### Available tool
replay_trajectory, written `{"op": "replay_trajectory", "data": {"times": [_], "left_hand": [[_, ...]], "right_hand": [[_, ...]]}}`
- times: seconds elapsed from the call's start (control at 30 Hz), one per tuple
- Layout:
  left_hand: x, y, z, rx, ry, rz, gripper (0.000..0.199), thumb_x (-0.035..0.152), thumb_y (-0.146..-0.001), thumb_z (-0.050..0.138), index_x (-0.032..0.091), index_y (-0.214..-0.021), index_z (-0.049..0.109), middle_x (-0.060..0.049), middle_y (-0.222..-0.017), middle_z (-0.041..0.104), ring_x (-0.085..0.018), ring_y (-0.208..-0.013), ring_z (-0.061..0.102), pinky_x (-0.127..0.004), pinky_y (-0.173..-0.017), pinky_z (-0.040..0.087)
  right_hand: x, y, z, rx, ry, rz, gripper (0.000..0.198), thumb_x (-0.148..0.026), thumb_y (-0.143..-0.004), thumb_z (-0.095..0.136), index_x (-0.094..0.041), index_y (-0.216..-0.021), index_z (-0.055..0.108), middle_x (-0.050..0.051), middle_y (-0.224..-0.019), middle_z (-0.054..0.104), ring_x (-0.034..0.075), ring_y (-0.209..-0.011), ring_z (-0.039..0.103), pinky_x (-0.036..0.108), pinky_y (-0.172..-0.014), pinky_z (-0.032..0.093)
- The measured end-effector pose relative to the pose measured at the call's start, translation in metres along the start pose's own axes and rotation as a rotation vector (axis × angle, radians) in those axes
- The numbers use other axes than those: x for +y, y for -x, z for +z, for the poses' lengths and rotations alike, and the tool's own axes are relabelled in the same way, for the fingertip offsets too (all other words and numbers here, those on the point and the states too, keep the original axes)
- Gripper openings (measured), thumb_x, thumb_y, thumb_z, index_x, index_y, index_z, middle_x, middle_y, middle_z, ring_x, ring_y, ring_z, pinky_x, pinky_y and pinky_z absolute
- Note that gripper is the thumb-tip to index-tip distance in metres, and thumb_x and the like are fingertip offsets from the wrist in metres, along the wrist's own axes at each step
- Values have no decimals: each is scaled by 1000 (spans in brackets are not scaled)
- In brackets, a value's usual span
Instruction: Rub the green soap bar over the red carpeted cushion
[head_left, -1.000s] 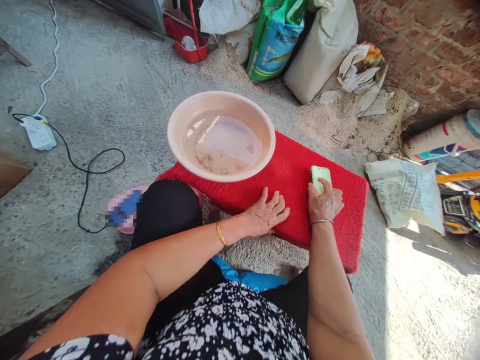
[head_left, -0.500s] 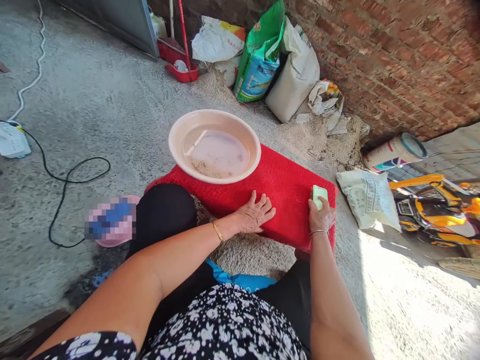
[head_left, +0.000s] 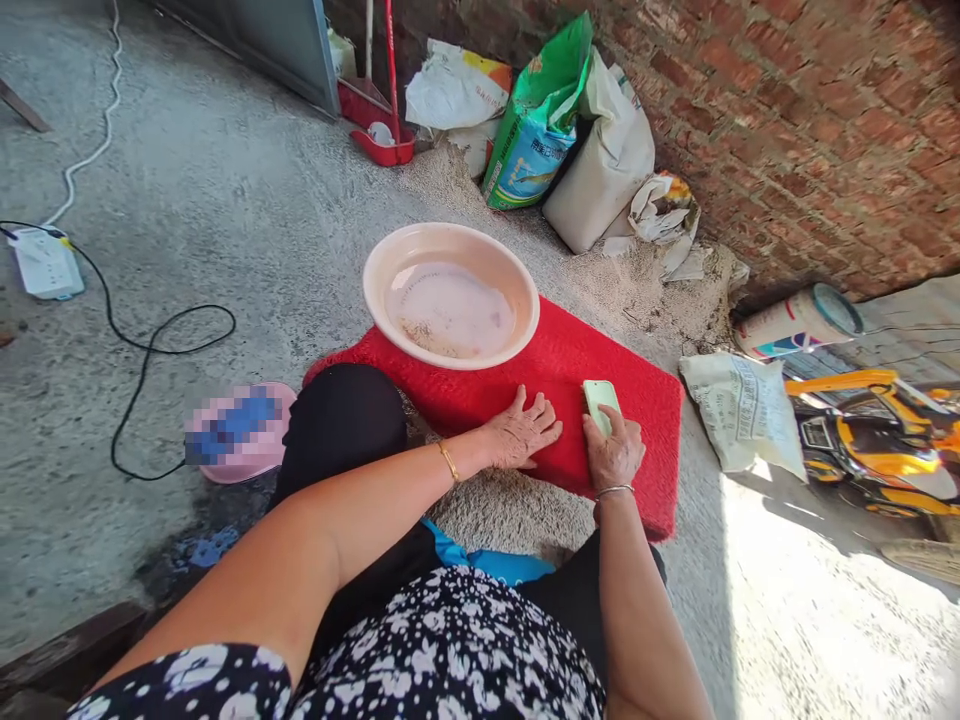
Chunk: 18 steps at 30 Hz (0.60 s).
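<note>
A red plush cloth (head_left: 634,390) is draped over a low bench-like support in front of my knees. My left hand (head_left: 523,432) lies on the cloth near its front edge, palm down with fingers spread. Right of it, my right hand (head_left: 615,452) grips a pale green scrub brush (head_left: 600,397), held against the cloth; its underside is mostly hidden. A pale pink basin (head_left: 382,335) of cloudy water, with bits of sediment in it, stands on the far left part of the cloth.
A pink tub (head_left: 281,405) with blurred contents sits on the floor at left, near a black cable and a white power strip (head_left: 49,265). Sacks (head_left: 607,160), a red dustpan (head_left: 386,145) and a bucket (head_left: 795,320) line the brick wall. A yellow toy digger (head_left: 877,430) stands at right.
My right hand has slid the brush leftward over the cloth, closer to my left hand. The left hand stays spread on the cloth. The whole view has shifted slightly.
</note>
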<state>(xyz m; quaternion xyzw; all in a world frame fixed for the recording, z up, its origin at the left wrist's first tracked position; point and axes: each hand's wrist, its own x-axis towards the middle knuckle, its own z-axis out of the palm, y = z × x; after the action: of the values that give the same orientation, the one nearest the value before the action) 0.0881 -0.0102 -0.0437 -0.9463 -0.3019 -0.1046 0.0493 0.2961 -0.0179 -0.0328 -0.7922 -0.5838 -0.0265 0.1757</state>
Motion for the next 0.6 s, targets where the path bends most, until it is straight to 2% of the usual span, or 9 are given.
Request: {"op": "replay_trajectory", "data": {"times": [0.13,0.23,0.33,0.47,0.6], "left_hand": [[0,0,1,8,-8,-4,77,56,-74,65,16,-136,44,-22,-138,44,-42,-130,36,-65,-102,25],[-1,0,0,-6,-18,5,77,57,-75,64,15,-136,43,-23,-138,44,-43,-130,36,-66,-102,26],[-1,-1,-3,-41,-15,10,78,58,-77,63,15,-138,41,-23,-139,43,-42,-131,36,-66,-102,26],[-1,-1,-8,-67,-8,6,78,57,-78,61,14,-138,40,-23,-140,43,-42,-131,35,-65,-103,25],[-1,-1,-9,-55,-14,10,77,58,-79,60,13,-138,40,-23,-138,45,-42,-130,37,-65,-103,25]], "right_hand": [[27,-5,-6,59,-41,177,50,-60,-78,54,-28,-114,65,6,-90,54,24,-85,51,39,-78,38],[26,1,-6,101,-133,205,56,-65,-76,53,-24,-111,66,7,-90,53,25,-86,51,38,-78,39],[7,12,-2,123,-257,98,55,-66,-77,52,-23,-108,66,7,-92,55,23,-89,52,35,-79,40],[-19,27,5,22,-240,-106,48,-62,-80,52,-25,-106,67,7,-95,57,23,-91,53,35,-81,39],[-26,31,10,23,-152,-110,48,-61,-82,51,-25,-108,68,9,-97,58,24,-93,53,35,-79,37]]}}
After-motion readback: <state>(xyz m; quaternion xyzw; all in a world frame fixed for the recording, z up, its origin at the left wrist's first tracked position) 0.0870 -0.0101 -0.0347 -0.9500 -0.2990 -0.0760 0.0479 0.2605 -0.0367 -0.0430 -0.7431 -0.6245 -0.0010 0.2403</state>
